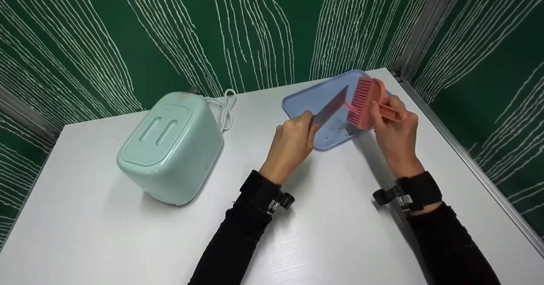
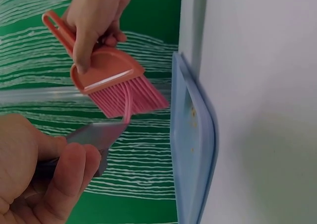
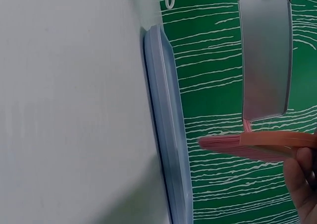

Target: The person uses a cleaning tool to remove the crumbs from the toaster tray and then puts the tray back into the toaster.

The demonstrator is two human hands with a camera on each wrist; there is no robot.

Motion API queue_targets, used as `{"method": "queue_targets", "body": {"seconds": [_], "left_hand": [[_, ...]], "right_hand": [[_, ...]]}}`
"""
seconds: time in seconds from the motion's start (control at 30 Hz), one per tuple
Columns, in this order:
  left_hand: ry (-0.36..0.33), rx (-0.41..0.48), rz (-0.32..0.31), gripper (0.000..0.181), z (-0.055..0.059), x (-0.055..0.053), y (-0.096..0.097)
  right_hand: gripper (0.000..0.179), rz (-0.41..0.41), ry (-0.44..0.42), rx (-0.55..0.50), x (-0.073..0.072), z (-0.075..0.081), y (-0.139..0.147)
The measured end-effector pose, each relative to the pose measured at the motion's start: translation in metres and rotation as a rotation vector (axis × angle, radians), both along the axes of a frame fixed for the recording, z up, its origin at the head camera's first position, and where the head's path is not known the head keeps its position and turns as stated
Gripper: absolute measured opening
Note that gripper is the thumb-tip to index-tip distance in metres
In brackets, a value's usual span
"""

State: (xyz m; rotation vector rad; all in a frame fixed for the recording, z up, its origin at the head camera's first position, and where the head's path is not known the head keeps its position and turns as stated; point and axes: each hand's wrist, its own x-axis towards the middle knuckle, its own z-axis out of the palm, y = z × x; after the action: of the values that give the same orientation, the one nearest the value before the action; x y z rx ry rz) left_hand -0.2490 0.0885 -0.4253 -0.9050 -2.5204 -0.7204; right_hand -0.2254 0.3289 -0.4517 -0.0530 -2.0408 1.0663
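Note:
My left hand (image 1: 293, 138) grips the dark end of a thin metal crumb tray (image 1: 331, 108), which is held on edge above a blue tray (image 1: 306, 98). In the right wrist view the crumb tray (image 3: 266, 55) shows a flat face with narrow raised edges. My right hand (image 1: 398, 136) holds an orange hand brush (image 2: 106, 70), thumb pressed on its body. A tuft of its pink bristles (image 2: 129, 102) bends against the crumb tray's far end. Dark crumbs (image 1: 342, 128) lie in the blue tray below.
A mint-green toaster (image 1: 170, 149) with a slotted lid stands on the left of the white table (image 1: 318, 229), its white cord (image 1: 228, 110) looped behind it. Green walls (image 1: 263, 34) with white streaks rise at the back and right.

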Motion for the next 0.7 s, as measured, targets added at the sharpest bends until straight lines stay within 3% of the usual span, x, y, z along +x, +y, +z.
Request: {"method": "queue_targets", "body": {"seconds": [0.43,0.7], "left_hand": [[0.026,-0.011,0.004,0.014,-0.0004,0.0006,-0.0005],[0.008,0.001,0.006,0.014,-0.0004,-0.0004,-0.0007]], "right_hand": [[0.02,0.013,0.014,0.008,-0.0018,-0.0024,0.0028],[0.02,0.014,0.017,0.014,-0.0013,-0.0024,0.0029]]}}
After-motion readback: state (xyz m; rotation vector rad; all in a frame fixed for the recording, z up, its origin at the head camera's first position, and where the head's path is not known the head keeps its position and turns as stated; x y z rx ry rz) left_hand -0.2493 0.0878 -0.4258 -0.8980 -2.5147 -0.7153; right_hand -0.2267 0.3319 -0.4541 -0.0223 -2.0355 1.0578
